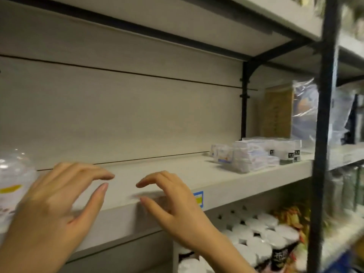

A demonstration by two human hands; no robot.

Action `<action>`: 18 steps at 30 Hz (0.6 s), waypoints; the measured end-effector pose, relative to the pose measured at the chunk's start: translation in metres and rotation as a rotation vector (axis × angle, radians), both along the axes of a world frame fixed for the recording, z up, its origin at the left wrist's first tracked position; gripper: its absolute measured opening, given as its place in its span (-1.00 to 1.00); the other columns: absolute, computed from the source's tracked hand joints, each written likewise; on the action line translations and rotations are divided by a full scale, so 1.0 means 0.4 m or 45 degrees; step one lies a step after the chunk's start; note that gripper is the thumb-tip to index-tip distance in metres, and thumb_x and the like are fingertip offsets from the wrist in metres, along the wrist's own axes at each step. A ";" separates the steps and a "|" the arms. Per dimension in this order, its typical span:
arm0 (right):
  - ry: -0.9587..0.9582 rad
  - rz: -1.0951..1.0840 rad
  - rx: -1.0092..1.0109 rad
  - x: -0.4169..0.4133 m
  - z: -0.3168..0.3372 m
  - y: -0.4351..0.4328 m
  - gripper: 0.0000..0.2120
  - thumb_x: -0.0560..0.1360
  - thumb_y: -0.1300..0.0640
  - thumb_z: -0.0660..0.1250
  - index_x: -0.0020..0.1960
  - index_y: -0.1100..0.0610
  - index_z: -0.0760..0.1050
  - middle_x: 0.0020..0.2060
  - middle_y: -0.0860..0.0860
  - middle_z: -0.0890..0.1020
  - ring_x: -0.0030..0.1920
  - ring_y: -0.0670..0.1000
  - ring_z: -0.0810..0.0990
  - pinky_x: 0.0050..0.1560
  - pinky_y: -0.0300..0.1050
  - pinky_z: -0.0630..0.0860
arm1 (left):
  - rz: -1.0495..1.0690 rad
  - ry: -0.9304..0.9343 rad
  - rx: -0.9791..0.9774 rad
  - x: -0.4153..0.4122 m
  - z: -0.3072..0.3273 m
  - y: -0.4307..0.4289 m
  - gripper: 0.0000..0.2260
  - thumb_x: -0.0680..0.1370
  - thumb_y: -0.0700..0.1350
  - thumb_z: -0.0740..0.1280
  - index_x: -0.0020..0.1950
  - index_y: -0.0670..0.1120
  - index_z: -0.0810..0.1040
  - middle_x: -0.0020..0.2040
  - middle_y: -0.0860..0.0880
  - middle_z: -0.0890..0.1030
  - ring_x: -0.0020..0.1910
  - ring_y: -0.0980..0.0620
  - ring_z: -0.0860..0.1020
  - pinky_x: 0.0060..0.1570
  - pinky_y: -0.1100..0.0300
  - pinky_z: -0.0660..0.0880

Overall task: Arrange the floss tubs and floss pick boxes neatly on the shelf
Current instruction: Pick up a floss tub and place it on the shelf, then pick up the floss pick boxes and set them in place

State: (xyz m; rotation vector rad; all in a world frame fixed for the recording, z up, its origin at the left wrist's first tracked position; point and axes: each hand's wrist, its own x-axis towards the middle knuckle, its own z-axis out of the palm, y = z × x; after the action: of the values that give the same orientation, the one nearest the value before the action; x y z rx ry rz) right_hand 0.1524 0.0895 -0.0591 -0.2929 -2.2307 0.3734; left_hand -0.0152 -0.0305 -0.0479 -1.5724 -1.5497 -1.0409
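My left hand (53,198) and my right hand (173,203) hover at the front edge of a pale grey shelf (167,170), fingers spread and curved, holding nothing. A clear floss tub (11,184) with a yellow label stands at the far left of the shelf, just left of my left hand. Far along the shelf to the right lies a cluster of white floss pick boxes (248,157), with small clear boxes bearing black labels (289,152) behind them. The view is motion-blurred.
A black upright post (323,134) and a black bracket (246,99) frame the shelf's right end. A brown box (277,111) and plastic-wrapped packs (307,109) stand at the back right. White-capped bottles (256,233) fill the shelf below. Another shelf hangs overhead.
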 end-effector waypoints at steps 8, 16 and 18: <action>-0.096 0.075 0.190 0.250 -0.010 0.232 -0.84 0.55 0.04 0.22 0.10 -0.05 0.48 0.05 -0.22 0.50 0.14 -0.20 0.41 0.19 -0.17 0.36 | 0.091 0.010 -0.204 0.247 0.031 0.220 -0.78 0.49 0.12 0.10 -0.04 0.13 0.51 -0.12 0.19 0.56 -0.12 0.07 0.56 -0.15 0.06 0.52; 0.041 0.261 0.273 0.403 -0.026 0.381 -0.89 0.50 0.04 0.31 0.01 -0.09 0.56 0.00 -0.25 0.56 0.10 -0.21 0.51 0.13 -0.25 0.41 | 0.007 0.061 -0.801 0.333 0.172 0.660 -0.58 0.58 -0.08 0.23 0.42 -0.07 0.27 0.39 -0.02 0.35 0.35 0.05 0.34 0.15 0.38 0.20; 0.056 0.290 0.311 0.416 -0.033 0.399 -0.91 0.50 0.03 0.32 -0.01 -0.10 0.56 -0.01 -0.25 0.56 0.09 -0.22 0.52 0.14 -0.27 0.41 | -0.107 -0.030 -0.948 0.332 0.179 0.749 -0.44 0.54 -0.13 0.31 0.48 -0.08 0.17 0.46 -0.04 0.25 0.41 0.04 0.26 0.17 0.43 0.15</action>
State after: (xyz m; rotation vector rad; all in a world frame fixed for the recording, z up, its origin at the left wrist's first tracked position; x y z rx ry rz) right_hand 0.3186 0.2491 -0.0725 0.0985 -2.2436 0.2211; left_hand 0.1175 0.2691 0.0238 -2.1217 -2.0377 -0.5310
